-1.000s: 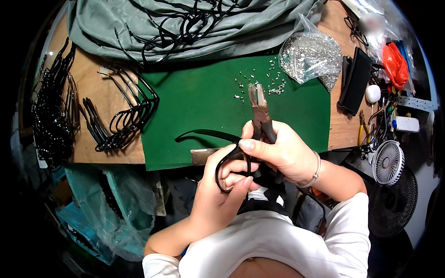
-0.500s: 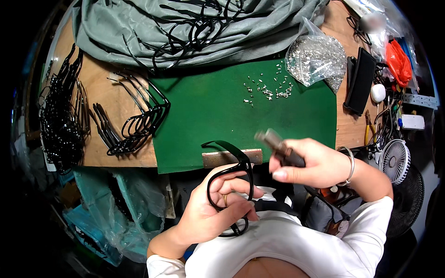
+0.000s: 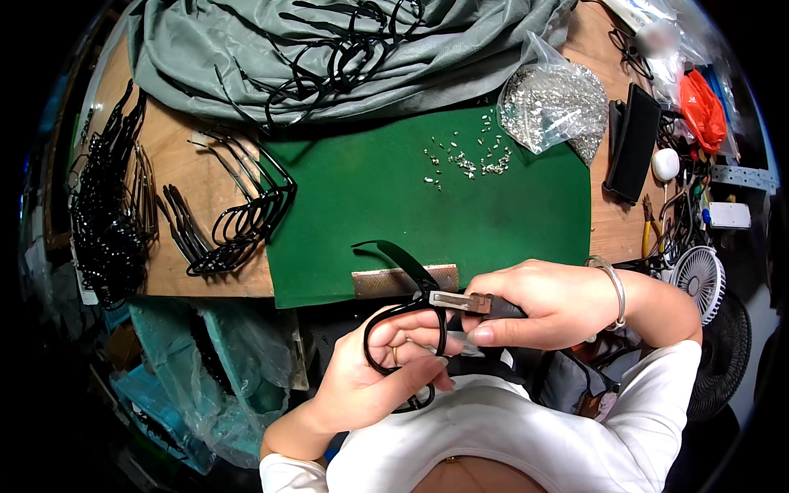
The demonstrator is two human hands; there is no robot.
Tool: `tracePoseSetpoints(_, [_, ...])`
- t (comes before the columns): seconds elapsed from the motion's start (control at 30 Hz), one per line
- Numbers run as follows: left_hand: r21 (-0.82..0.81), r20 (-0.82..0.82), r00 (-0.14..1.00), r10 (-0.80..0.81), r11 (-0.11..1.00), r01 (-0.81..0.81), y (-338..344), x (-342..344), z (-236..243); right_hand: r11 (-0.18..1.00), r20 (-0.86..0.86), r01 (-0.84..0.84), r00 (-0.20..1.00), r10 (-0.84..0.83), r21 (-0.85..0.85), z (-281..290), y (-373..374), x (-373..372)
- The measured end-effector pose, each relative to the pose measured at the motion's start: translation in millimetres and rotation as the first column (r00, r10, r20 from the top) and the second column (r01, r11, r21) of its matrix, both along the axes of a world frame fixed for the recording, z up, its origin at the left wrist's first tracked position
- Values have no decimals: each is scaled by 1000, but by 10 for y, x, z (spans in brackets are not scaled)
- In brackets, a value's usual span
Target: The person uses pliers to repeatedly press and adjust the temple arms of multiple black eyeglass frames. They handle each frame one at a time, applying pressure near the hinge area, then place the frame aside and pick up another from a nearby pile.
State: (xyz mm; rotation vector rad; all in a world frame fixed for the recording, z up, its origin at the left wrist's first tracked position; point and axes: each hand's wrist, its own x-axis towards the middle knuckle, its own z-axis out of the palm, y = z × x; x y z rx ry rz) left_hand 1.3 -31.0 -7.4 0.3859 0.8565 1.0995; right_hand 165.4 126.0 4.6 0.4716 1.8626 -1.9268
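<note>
My left hand [image 3: 370, 382] is closed around a black eyeglass frame [image 3: 403, 260], which I hold over the near edge of the table. One temple of the frame points up and away, and a lens opening faces up in front of my fingers. My right hand [image 3: 542, 304] grips pliers [image 3: 460, 302] with flat metal jaws and a dark handle. Their tips are at the frame's corner, where the temple meets the front. Whether the jaws are clamped on it I cannot tell. Just beyond lies a small textured metal strip [image 3: 382, 284] at the mat's edge.
A green mat [image 3: 362, 197] carries scattered tiny metal pieces [image 3: 468, 167] beside a plastic bag [image 3: 555, 107] full of them. More black frames lie at left [image 3: 251, 218] and on grey cloth [image 3: 189, 57]. A black case [image 3: 634, 144], yellow-handled pliers [image 3: 648, 226] and a fan [image 3: 699, 275] are at right.
My right hand has brought the pliers left and down to the corner of the eyeglass frame. My left hand still holds the frame in nearly the same place.
</note>
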Motion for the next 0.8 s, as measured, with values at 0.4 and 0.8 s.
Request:
tracePoseSetpoints(0.4, [-97, -14, 1000, -27, 995, 25, 28, 23, 42, 995, 106, 6, 994, -17, 98, 104, 57, -99])
tracePoseSetpoints(0.8, [-152, -35, 999, 15, 988, -20, 64, 24, 109, 998, 72, -57, 996, 58, -16, 59, 83, -41])
